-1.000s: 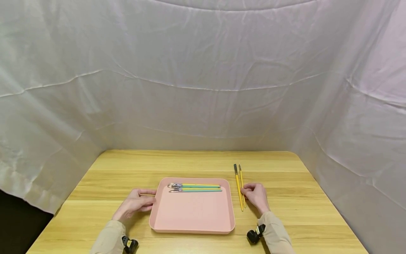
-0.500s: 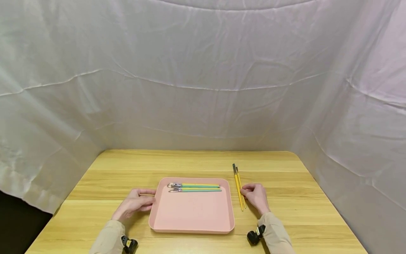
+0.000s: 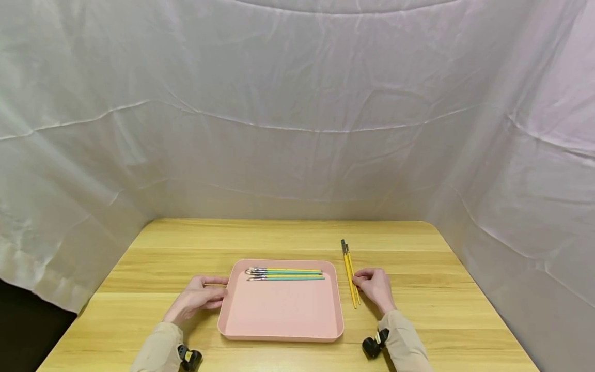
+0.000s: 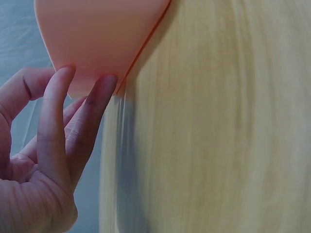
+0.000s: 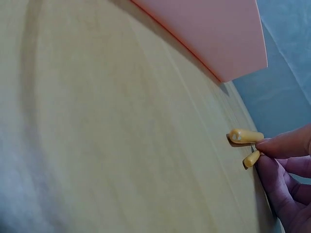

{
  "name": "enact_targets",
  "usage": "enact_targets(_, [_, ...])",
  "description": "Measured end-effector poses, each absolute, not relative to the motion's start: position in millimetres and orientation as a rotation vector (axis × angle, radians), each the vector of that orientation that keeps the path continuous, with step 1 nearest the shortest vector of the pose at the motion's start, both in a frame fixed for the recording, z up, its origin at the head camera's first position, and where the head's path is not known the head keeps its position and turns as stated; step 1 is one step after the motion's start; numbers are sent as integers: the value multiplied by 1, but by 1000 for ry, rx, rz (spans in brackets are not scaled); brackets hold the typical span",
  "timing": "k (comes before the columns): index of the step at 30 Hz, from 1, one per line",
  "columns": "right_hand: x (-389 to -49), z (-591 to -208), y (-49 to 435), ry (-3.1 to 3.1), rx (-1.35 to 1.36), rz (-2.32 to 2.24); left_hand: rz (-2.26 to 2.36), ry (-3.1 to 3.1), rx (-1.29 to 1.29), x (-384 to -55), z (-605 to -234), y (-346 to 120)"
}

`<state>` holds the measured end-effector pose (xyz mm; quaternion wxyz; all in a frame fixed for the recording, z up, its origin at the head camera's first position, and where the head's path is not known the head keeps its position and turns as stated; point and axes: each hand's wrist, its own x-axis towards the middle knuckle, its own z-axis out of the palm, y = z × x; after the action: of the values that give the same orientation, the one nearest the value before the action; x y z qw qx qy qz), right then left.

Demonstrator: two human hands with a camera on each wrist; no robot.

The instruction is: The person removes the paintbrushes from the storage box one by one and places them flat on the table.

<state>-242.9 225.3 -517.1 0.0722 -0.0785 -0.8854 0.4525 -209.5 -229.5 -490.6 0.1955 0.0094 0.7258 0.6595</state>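
Note:
My left hand [image 3: 197, 298] rests its nearly straight fingers against the left wall of a pink tray [image 3: 281, 315]; in the left wrist view two fingertips touch the tray's outer wall [image 4: 104, 39]. Several paintbrushes [image 3: 288, 275] with yellow or teal handles lie side by side in the tray's far part. To the right of the tray, two yellow paintbrushes lie on the table: a thicker one [image 3: 348, 274] and a thinner one [image 3: 350, 263]. My right hand [image 3: 376, 289] pinches the thinner paintbrush near its handle's lower half. Close by, the thicker handle's end [image 5: 243, 136] shows in the right wrist view.
A wooden table [image 3: 441, 305] carries everything. Grey cloth [image 3: 297, 155] hangs behind it and at both sides. Small black cameras [image 3: 372, 345] are strapped at both wrists.
The thinner yellow paintbrush's bristle end has swung left, closer to the thicker one, whose tip also shifted slightly left. Both hands have stayed nearly still, and the tray too.

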Motion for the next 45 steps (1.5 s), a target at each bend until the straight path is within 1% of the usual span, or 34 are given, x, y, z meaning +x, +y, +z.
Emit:
enact_targets(7, [-243, -518, 225, -2621, -239, 1316, 1856, 2026, 33, -208, -490, -229])
enact_targets(13, [-244, -515, 219, -2541, -153, 1411, 1857, 2029, 22, -208, -489, -228])
enact_targets(23, [-250, -498, 200, -2464, 114, 1533, 1856, 2037, 11, -209, -490, -228])
enact_targets(33, [-255, -482, 180, -2578, 357, 1484, 1851, 2053, 19, -208, -489, -228])
enact_targets(42, [-257, -470, 161, -2635, 596, 1445, 1742, 2228, 70, -206, -485, -222])
enact_targets(45, [-259, -468, 156, -2656, 628, 1442, 1722, 2242, 76, -205, -484, -222])
